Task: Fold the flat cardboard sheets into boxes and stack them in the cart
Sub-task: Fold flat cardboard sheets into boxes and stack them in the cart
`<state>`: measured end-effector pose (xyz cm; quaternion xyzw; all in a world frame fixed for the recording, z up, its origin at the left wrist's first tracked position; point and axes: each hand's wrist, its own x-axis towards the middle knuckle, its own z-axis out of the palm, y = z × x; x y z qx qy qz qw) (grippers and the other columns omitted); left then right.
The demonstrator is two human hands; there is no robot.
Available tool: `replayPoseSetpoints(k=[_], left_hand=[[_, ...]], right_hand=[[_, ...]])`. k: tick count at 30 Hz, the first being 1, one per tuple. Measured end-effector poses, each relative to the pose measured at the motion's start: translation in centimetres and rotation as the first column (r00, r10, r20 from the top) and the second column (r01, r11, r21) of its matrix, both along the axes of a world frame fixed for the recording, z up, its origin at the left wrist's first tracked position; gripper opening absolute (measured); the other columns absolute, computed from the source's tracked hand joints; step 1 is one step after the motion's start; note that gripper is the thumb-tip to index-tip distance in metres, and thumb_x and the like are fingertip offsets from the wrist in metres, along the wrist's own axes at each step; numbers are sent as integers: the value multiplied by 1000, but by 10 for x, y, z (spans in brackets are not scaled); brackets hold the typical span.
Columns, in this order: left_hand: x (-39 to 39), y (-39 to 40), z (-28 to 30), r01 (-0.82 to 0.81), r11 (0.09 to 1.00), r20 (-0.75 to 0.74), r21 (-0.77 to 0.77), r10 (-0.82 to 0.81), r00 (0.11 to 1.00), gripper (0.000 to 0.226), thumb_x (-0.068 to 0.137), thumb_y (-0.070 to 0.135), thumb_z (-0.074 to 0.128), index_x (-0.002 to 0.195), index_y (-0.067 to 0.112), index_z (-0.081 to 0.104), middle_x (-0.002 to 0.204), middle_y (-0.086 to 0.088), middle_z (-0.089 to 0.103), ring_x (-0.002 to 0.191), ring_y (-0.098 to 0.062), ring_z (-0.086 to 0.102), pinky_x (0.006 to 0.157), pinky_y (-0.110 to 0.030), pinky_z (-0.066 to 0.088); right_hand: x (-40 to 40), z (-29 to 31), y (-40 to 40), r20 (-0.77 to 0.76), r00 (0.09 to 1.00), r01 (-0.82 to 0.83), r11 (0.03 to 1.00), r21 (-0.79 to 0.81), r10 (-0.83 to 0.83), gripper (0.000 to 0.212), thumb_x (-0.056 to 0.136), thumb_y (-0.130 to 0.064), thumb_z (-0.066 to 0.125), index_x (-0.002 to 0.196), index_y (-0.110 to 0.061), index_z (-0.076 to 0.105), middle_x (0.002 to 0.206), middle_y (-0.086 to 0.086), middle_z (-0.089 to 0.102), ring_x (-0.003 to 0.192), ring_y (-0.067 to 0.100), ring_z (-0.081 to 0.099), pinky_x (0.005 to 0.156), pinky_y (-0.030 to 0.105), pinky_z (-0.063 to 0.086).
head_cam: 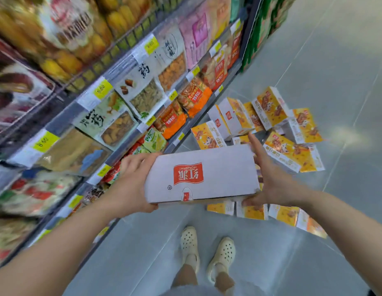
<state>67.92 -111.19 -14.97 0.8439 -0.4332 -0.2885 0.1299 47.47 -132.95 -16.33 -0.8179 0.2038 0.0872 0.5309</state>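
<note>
Between my two hands, held in the air above the aisle floor (313,60), the white box (201,174) lies with its long axis running left to right. My left hand (133,182) grips its left end, and my right hand (269,178) cups its right end with straight fingers. Folded boxes (269,124) lie heaped on the floor just beyond, nearer my right hand; I see no cart.

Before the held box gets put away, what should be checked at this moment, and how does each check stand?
1. Left hand grips the white box end: ok.
2. Right hand supports the other end: ok.
3. Box folded closed: top looks closed, ends cannot tell.
4. Cart in view: not ok, none visible.
5. Folded boxes piled on the floor, not stacked: not ok.
6. Flat sheets left: cannot tell.
</note>
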Motion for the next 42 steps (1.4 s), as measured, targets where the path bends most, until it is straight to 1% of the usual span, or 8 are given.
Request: replayPoseSetpoints(k=[3, 10, 13, 18, 25, 27, 32, 42], left_hand=[[3, 22, 25, -38, 999, 112, -23, 41, 993, 96, 54, 21, 77, 133, 33, 23, 116, 12, 25, 117, -10, 11, 97, -34, 32], [-1, 70, 60, -141, 990, 296, -27, 142, 945, 98, 59, 27, 74, 128, 42, 7, 133, 4, 26, 123, -15, 6, 86, -38, 48], [-12, 94, 66, -254, 967, 313, 18, 236, 920, 98, 62, 24, 72, 138, 33, 12, 137, 5, 21, 122, -12, 0, 79, -32, 48], [-48, 124, 64, -413, 910, 330, 42, 378, 865, 104, 59, 23, 72, 140, 30, 8, 140, 4, 16, 128, -19, 1, 94, -36, 45], [-143, 171, 48, -609, 791, 471, -62, 561, 681, 123, 8, 25, 83, 121, 14, 34, 103, -18, 60, 93, -46, 56, 78, -51, 49], [-175, 182, 49, -688, 723, 416, -63, 646, 640, 122, 15, 22, 85, 122, 19, 27, 109, -19, 57, 100, -47, 52, 86, -51, 44], [-239, 214, 59, -845, 534, 263, -7, 816, 514, 105, 54, 26, 78, 118, 40, -4, 137, -4, 28, 127, -27, 17, 104, -40, 34], [-353, 283, 66, -977, 205, 279, -52, 943, 183, 103, 51, 41, 73, 122, 42, -2, 135, 3, 28, 128, -23, 18, 103, -42, 36]], right_hand=[[20, 44, 15, 2, 978, -199, 937, -287, 209, 129, 58, -27, 86, 122, -67, -18, 142, -29, -8, 134, -12, -2, 109, 35, 34], [70, 85, 61, -311, 788, -583, 483, -653, 531, 102, 80, -38, 61, 137, -38, -23, 152, -2, -11, 138, 19, -5, 105, 36, 34], [85, 88, 70, -341, 740, -626, 410, -663, 579, 101, 79, -38, 61, 139, -37, -20, 151, -4, -7, 138, 19, -2, 103, 33, 32], [99, 93, 89, -447, 553, -775, 236, -587, 703, 110, 75, -45, 67, 138, -40, -23, 147, -10, -5, 138, 20, 2, 104, 35, 35], [94, 92, 129, -436, 282, -817, -24, -576, 855, 107, 77, -47, 64, 139, -38, -23, 148, -4, -4, 138, 21, 1, 102, 32, 32], [88, 94, 145, -416, 195, -826, -80, -557, 888, 103, 78, -42, 62, 139, -39, -20, 148, -5, -4, 137, 19, -1, 92, 27, 35], [74, 96, 188, -368, 25, -825, -189, -533, 929, 100, 77, -38, 63, 139, -42, -16, 148, -8, -7, 136, 16, -4, 104, 33, 32], [48, 107, 309, -306, -285, -642, -418, -642, 908, 97, 72, -37, 65, 142, -42, -2, 148, -4, 2, 131, 13, 0, 110, 30, 23]])
